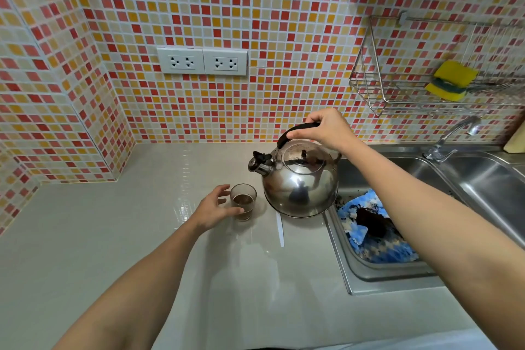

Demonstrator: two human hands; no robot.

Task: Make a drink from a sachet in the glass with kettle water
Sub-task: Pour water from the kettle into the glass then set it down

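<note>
Mosaic-tiled walls back a grey counter (142,236). Right hand (326,128) grips the kettle (301,179) handle beside the sink (397,273). Left hand (213,207), fingers spread, touches the glass (243,204) holding brown drink.

1 head-worn wide view — looking forward and down, close over the counter (142,236) toward the tiled wall (255,8).

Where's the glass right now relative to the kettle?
In the head view the glass stands on the counter just left of the steel kettle, below its spout, with the left hand cupped around it.
</note>
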